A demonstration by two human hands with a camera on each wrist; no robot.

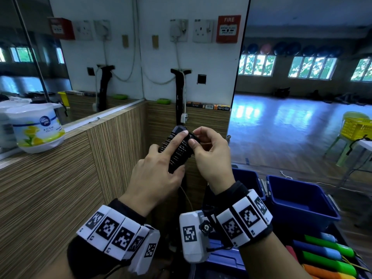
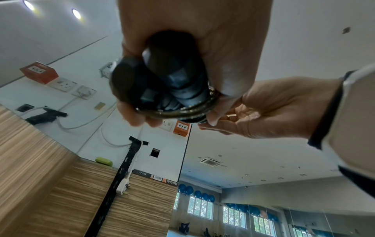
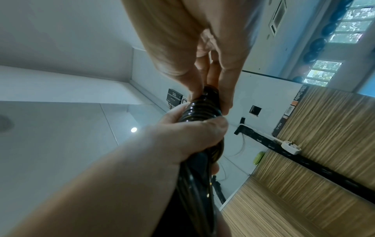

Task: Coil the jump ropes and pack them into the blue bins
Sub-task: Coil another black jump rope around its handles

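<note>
A black jump rope [image 1: 177, 150] is held at chest height, its thin cord wound in tight turns around the two black handles [image 2: 172, 77]. My left hand [image 1: 161, 170] grips the bundle from below, index finger stretched along the coils. My right hand [image 1: 203, 146] pinches the cord at the bundle's top end [image 3: 211, 94]. The wound cord [image 3: 201, 112] shows glossy and dark in the right wrist view. Two blue bins [image 1: 298, 200] stand open on the floor at the lower right; the nearer part of one [image 1: 247, 180] sits behind my right wrist.
A wood-grain counter [image 1: 60, 178] wraps the left and front, with a white air-freshener tub [image 1: 38, 129] on its ledge. Green, blue and orange jump rope handles [image 1: 330, 252] lie at the bottom right. A yellow crate [image 1: 356, 128] sits on a chair at the right.
</note>
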